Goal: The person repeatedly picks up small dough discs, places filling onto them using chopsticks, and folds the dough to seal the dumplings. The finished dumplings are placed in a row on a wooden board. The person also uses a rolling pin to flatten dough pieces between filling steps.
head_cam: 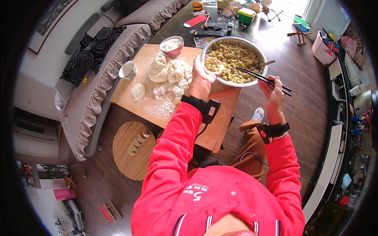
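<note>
On my left hand rests a round dough wrapper with chopped filling on it, at the near left rim of a large metal bowl. The bowl holds more chopped filling and a metal spoon. My right hand grips black chopsticks, their tips over the filling. Left of my left hand, dough lumps and small floured dough pieces lie on a wooden board. One flat wrapper lies apart from them.
A pink bowl of flour and a patterned cup stand along the board's far and left edges. Folded dumplings lie on a round slatted tray at lower left. The dark table beyond holds a remote control, a glass mug and a green box.
</note>
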Motion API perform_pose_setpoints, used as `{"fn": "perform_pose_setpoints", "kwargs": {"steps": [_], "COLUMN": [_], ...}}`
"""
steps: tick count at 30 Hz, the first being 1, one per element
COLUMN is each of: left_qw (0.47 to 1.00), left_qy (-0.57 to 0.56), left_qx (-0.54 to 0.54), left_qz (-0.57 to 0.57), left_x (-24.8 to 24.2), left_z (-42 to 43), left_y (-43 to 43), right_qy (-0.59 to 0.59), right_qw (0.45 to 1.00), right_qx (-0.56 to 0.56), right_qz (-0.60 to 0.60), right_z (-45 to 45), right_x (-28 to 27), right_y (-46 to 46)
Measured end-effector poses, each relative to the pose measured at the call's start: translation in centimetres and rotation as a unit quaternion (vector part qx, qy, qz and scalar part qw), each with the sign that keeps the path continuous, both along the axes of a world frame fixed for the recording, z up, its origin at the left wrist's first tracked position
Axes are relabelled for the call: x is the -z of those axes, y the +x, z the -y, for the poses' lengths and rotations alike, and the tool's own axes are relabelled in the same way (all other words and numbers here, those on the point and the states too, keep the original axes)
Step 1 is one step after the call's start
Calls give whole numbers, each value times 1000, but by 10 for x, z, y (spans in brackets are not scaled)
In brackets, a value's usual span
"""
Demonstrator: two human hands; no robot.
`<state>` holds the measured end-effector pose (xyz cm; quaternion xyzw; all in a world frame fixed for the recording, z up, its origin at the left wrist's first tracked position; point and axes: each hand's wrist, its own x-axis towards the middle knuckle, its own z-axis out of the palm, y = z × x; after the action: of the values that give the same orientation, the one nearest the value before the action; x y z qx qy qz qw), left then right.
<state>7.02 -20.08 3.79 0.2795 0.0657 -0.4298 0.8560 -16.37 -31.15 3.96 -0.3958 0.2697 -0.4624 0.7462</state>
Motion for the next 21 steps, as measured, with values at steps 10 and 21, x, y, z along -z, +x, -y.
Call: {"fn": "perform_pose_setpoints", "kwargs": {"steps": [10,21], "left_qw": [996,999], "left_qy": [-46,-29], "left_qx": [74,23], "left_qz": [-7,0], "left_x": [-20,-8], "left_z": [3,-7], "left_y": [-26,-7], "right_qy": [-251,-164], "right_qw": [966,984], "right_qx": [-65,-16], "right_qz": [-12,-62], "right_z": [-40,-16], "right_x": [-29,-30], "right_y": [9,-5]}}
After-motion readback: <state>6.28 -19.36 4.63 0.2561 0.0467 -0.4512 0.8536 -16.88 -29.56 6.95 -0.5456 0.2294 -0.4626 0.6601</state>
